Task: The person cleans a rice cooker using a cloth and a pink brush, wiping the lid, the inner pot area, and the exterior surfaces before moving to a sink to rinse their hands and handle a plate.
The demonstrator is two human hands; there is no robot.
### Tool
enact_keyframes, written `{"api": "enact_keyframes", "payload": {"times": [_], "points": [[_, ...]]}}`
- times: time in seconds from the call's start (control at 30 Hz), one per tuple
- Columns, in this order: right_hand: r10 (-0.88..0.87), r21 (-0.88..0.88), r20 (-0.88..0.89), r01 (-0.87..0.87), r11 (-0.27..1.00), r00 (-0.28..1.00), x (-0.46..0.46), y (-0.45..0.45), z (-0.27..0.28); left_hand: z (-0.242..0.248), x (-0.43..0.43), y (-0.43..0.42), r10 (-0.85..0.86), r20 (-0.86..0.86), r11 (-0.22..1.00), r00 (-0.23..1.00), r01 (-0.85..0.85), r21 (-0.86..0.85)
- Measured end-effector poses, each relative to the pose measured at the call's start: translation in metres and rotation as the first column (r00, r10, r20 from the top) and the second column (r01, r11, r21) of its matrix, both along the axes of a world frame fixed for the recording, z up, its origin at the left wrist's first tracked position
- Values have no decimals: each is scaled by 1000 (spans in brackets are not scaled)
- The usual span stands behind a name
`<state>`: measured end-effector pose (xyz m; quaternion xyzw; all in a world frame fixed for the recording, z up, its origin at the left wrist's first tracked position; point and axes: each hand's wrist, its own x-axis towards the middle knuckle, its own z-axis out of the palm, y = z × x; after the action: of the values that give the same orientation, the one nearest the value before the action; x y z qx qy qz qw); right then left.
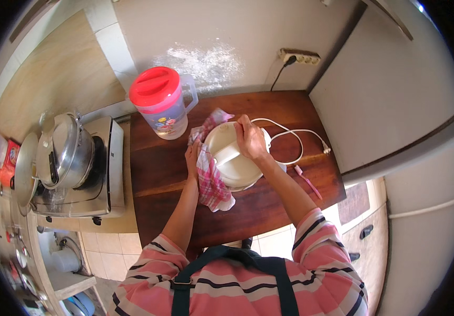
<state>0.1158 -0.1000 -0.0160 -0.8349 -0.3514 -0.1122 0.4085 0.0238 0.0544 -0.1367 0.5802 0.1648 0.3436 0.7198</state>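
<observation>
A round cream-white lidded appliance point(235, 173), perhaps a rice cooker, stands on the dark wooden table point(163, 213). My right hand point(250, 138) is closed at the far end of the handle across its lid; whether it grips the handle or something small is hidden by the fingers. Against the appliance's left side, my left hand point(193, 158) holds a pink-and-white checked cloth point(213, 181). A white power cord point(302, 144) loops on the table to the right, its plug lying loose. Nearer the right edge lies a pink toothbrush point(308, 181).
A plastic pitcher point(167, 118) with a red lid stands at the table's back left. Left of the table, a gas stove point(112, 170) bears a metal pot point(69, 154). A power strip point(306, 58) with a black plug hangs on the wall, beside a tall grey panel point(389, 87).
</observation>
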Motion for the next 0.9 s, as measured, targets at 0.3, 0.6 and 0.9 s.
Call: {"api": "enact_keyframes", "payload": {"times": [0.3,0.6,0.9], "points": [[-92,-2,6,92,996,996,-1,-7,-3,5,-61,-134,217,-164,733,962,-271,-624],[4,234,42,-13,972,999,-2,-23,-2,-45,-74,-214,194,-432,924,881,-312,-220],[125,-264,61,-105,959,990,8,-182,-125,-36,-171,-188,474,-547,212,690,514,831]]}}
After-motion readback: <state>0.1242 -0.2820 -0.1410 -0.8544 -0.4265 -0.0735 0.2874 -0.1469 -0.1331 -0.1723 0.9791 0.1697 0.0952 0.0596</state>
